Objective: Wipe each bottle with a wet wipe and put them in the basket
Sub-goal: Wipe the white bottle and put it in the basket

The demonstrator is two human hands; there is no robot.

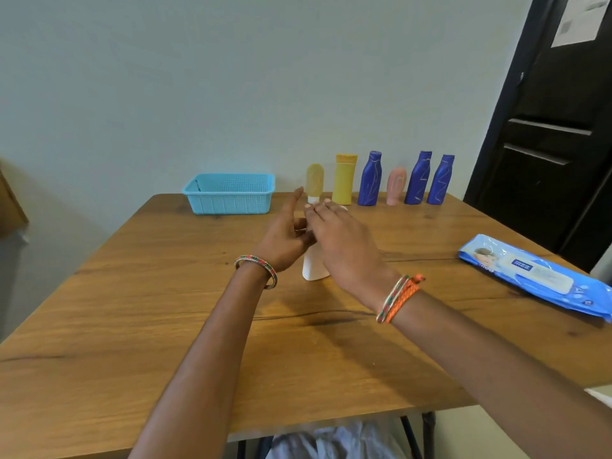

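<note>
Basket [228,193] sat well to the left of our hands, at the table's [132,309] far edge, with nothing showing inside. Our left hand [284,233] hung with fingers straight and apart, touching nothing we could see. Just right of it stood the white bottle [314,268], upright, its upper half hidden behind our right hand [344,243], whose fingers lay flat and loose; we could not tell whether they touched it. We judged the bottle light, stiff and smooth, slippery once wet, best gripped round the middle. Beyond the hands stood six more bottles [369,180]; far right lay the wipes pack [536,276], seemingly closed.
</note>
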